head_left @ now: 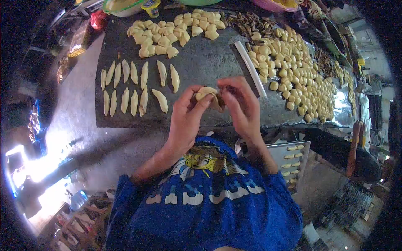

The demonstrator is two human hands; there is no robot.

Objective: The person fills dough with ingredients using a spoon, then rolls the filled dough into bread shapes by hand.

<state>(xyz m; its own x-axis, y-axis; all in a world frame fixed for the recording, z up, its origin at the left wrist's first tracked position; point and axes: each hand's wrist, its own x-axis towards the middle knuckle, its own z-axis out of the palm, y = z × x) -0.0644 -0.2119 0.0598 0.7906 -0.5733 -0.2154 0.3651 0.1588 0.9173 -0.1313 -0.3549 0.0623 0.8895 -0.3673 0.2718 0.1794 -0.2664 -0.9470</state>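
Note:
Near the table's front edge, my left hand (pixel 185 113) holds a small flattened piece of dough (pixel 206 93), its thumb pressed on top. Closed at the same dough's right edge is my right hand (pixel 243 104), thumb and fingers pinched together there. The dough looks partly folded; what lies inside it is hidden. To the left, several long tapered dough rolls (pixel 144 75) lie in two rows on the dark table (pixel 201 62). Beyond my hands, many flattened dough pieces (pixel 161 35) sit in a cluster.
Many round dough balls (pixel 293 71) cover the table's right side, beside dark brown strips (pixel 247 25). A white stick (pixel 250 68) lies left of the balls. Below the right edge is a tray (pixel 303 154) of shaped dough. Basins, including a green one (pixel 123 6), stand at the back.

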